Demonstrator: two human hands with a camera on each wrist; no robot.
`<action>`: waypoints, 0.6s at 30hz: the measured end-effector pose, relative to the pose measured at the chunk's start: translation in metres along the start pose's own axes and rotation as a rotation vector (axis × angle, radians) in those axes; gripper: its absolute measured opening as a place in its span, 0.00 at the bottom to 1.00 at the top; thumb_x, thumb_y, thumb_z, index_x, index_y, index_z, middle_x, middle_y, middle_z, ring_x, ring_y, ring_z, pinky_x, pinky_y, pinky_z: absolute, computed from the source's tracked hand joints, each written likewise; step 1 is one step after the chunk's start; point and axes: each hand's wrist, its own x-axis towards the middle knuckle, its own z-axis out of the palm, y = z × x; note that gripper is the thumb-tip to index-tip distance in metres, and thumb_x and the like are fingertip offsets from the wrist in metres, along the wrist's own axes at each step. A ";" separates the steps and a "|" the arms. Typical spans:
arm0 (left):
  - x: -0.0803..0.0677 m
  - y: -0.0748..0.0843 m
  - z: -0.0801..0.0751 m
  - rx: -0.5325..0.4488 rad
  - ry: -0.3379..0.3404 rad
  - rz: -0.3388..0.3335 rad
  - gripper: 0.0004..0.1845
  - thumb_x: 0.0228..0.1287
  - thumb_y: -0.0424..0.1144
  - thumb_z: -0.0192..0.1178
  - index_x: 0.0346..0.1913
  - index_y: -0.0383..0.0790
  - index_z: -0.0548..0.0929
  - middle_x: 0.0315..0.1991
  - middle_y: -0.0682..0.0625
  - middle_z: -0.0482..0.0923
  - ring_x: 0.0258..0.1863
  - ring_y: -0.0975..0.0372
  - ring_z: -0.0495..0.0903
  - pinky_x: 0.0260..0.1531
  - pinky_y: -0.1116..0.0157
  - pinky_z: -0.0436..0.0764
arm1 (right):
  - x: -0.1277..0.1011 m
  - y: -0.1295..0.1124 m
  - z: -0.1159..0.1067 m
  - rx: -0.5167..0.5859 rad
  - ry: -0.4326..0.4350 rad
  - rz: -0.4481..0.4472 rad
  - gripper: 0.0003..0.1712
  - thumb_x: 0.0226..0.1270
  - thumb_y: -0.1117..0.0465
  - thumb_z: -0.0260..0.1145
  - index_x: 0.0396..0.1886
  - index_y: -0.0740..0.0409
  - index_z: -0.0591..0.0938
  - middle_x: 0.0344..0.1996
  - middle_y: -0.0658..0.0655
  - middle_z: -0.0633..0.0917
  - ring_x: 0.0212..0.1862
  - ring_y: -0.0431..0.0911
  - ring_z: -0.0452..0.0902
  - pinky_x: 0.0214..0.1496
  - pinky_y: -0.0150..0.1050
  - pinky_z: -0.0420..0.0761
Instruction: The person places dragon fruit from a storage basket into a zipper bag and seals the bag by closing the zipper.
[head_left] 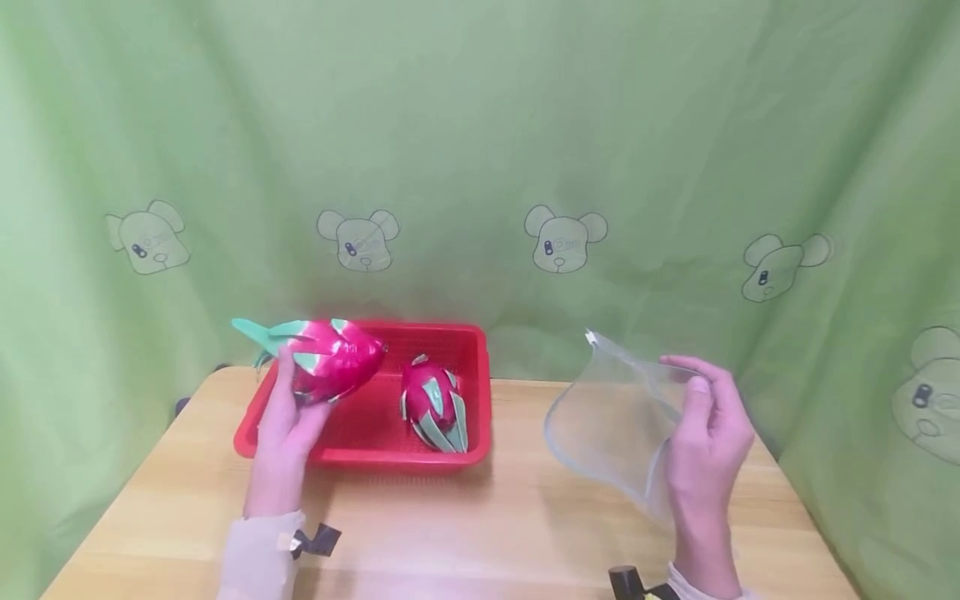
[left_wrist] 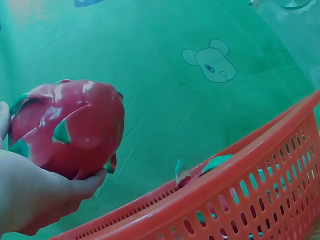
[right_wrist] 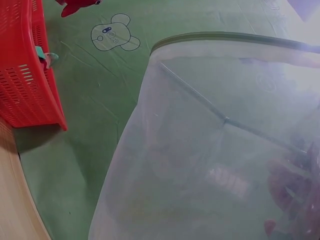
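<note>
My left hand point(head_left: 288, 425) grips a pink dragon fruit point(head_left: 343, 360) with green scales, holding it up over the left part of a red plastic basket point(head_left: 482, 400). In the left wrist view, the thumb and fingers wrap around the fruit's underside point(left_wrist: 80, 135). A second dragon fruit point(head_left: 431, 396) lies inside the basket, towards its right end. To the right, my right hand point(head_left: 708, 433) pinches the edge of a translucent zip bag point(head_left: 607, 417), which hangs above the table with its mouth spread. Across the right wrist view, the bag point(right_wrist: 165, 165) hides much of the scene.
A light wooden table point(head_left: 450, 533) lies beneath everything, with the basket near its far edge. Behind it hangs a green curtain point(head_left: 465, 125) printed with bear heads. Dark straps point(head_left: 318, 540) sit at both wrists.
</note>
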 end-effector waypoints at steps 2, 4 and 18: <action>-0.002 -0.004 0.001 0.017 -0.035 0.004 0.37 0.66 0.44 0.68 0.76 0.61 0.65 0.77 0.58 0.59 0.77 0.60 0.55 0.68 0.58 0.72 | 0.001 0.000 -0.003 -0.007 0.002 0.018 0.19 0.83 0.62 0.48 0.53 0.60 0.86 0.46 0.53 0.85 0.16 0.40 0.54 0.26 0.34 0.62; -0.005 -0.007 0.002 0.046 -0.080 0.007 0.35 0.69 0.44 0.66 0.76 0.61 0.66 0.77 0.58 0.58 0.77 0.60 0.54 0.69 0.60 0.71 | 0.001 0.000 -0.005 -0.012 -0.001 0.026 0.19 0.84 0.62 0.48 0.54 0.60 0.85 0.46 0.52 0.85 0.15 0.40 0.55 0.25 0.34 0.62; -0.019 -0.019 0.020 0.412 -0.301 0.073 0.29 0.79 0.39 0.51 0.77 0.69 0.66 0.79 0.57 0.51 0.78 0.57 0.49 0.70 0.61 0.69 | 0.000 0.002 -0.002 -0.029 0.000 0.012 0.19 0.84 0.62 0.48 0.54 0.60 0.85 0.42 0.50 0.85 0.15 0.39 0.55 0.20 0.33 0.61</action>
